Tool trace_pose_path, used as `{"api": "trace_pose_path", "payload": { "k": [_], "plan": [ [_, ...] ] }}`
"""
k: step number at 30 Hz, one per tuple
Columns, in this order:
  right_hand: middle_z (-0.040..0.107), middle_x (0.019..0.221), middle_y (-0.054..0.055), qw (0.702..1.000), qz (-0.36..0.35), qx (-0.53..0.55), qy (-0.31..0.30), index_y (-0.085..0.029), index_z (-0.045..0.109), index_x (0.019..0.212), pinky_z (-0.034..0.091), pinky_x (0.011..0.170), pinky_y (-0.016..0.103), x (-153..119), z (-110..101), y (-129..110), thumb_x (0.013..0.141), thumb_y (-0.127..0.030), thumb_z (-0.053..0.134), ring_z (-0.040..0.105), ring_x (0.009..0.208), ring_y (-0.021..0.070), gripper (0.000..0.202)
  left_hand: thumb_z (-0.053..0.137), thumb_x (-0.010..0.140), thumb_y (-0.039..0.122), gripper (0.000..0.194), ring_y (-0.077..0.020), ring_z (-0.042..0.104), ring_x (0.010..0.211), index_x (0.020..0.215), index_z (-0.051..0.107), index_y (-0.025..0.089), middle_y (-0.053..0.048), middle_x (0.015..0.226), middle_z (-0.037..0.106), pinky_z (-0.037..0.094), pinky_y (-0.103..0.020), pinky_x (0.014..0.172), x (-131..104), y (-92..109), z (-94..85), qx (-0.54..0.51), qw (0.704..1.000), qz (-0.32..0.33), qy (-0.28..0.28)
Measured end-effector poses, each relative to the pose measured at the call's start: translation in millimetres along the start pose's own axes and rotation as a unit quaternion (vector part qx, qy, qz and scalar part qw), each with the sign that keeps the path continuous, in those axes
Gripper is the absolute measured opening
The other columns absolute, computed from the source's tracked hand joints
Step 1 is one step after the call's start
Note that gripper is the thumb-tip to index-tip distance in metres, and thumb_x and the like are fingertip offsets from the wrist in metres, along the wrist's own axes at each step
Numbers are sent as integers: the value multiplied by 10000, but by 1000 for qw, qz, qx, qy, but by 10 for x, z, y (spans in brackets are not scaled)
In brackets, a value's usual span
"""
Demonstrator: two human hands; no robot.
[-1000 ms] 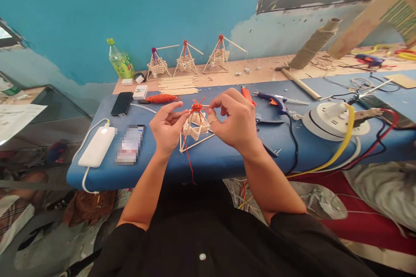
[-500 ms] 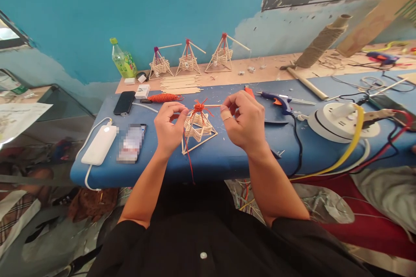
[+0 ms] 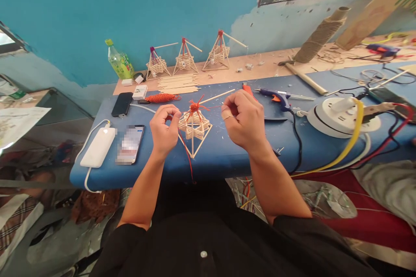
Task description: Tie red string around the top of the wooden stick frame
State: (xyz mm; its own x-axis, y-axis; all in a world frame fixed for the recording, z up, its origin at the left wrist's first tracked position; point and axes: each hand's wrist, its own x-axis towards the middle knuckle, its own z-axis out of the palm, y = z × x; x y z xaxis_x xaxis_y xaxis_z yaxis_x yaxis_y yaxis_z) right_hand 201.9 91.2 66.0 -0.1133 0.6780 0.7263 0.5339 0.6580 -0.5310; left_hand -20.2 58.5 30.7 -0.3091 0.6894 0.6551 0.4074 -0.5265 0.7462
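Observation:
A small pyramid frame of wooden sticks (image 3: 202,142) stands on the blue tabletop between my hands, one corner toward me. Red string (image 3: 195,106) is knotted around its peak, with loose ends sticking out, and one thin stick (image 3: 218,96) juts from the peak to the upper right. My right hand (image 3: 245,117), a bandage on one finger, pinches a strand of red string pulled taut from the knot. On the other side, my left hand (image 3: 164,127) is closed in a pinch beside the frame, seemingly on another strand; a red tail hangs below it over the table edge.
Three similar stick pyramids (image 3: 184,58) stand at the back near a bottle (image 3: 120,61) and loose sticks (image 3: 178,83). Wound orange cord (image 3: 163,98), phones (image 3: 130,145) and a power bank (image 3: 98,147) lie left. A glue gun (image 3: 278,98) and power strip (image 3: 341,117) sit right.
The stick pyramid has turned, so a corner now faces me and its jutting stick points up and away from my right hand. My left hand has shifted slightly left.

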Motion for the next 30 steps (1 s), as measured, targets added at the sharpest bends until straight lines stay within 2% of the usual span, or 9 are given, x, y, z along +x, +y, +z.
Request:
{"api": "trace_pose_path", "payload": {
  "k": [3,7,9,11,15,18,22,26,30],
  "plan": [
    [608,754,13,1000,-5,4,9,-238,509,767,419,632,340,-51,-16,-35,858,-161,581,509,645,140,138,765,937,265,148,-152,701,859,810,761,189,-49,926,758,556,-261,742,-20,75,-51,-19,999,-32,3],
    [656,763,5,998,2,64,-6,-231,578,803,490,580,303,-195,-21,-169,885,-157,612,559,624,128,116,849,861,331,176,-139,698,684,804,788,176,-33,779,757,573,-253,651,-63,244,-140,-78,982,-166,-50],
    [683,783,11,995,3,99,-9,-227,608,829,530,583,287,-295,4,-247,900,-142,619,605,665,136,111,905,808,377,233,-147,714,638,807,798,170,-33,712,761,600,-260,648,-99,319,-156,-127,958,-243,-88],
    [699,798,13,992,1,123,-11,-222,628,846,552,589,276,-402,53,-309,900,-122,630,627,691,138,114,956,756,427,305,-165,757,666,798,811,162,-61,742,797,630,-267,669,-143,375,-147,-182,927,-308,-114],
    [720,816,5,988,4,153,-8,-217,659,884,564,574,255,-576,181,-360,902,-91,679,647,670,123,128,1027,670,500,397,-182,800,734,762,843,160,-106,851,846,658,-269,711,-215,437,-92,-249,877,-384,-146],
    [745,843,8,986,-3,166,-11,-219,698,924,561,571,241,-638,242,-372,941,-64,667,677,701,124,159,1060,620,511,406,-172,796,764,735,853,180,-102,900,859,653,-254,724,-242,460,-52,-258,875,-385,-137],
    [801,942,39,984,-22,174,-16,-227,768,977,576,603,248,-655,257,-395,973,-43,637,730,803,144,226,1035,664,505,357,-160,767,786,724,862,199,-98,910,856,582,-203,632,-252,477,-23,-243,889,-360,-144],
    [796,912,30,985,-10,174,-3,-221,782,978,608,647,281,-601,233,-374,949,-64,684,715,743,139,187,987,703,412,251,-137,707,736,712,855,199,-85,878,823,555,-218,631,-198,472,-23,-233,906,-331,-121],
    [770,853,13,986,2,160,41,-215,758,909,609,663,299,-446,205,-295,943,-113,733,698,716,140,110,923,689,309,183,-86,608,686,625,806,183,-53,888,738,518,-223,637,-69,441,-37,-239,927,-279,-80]
  ]
}}
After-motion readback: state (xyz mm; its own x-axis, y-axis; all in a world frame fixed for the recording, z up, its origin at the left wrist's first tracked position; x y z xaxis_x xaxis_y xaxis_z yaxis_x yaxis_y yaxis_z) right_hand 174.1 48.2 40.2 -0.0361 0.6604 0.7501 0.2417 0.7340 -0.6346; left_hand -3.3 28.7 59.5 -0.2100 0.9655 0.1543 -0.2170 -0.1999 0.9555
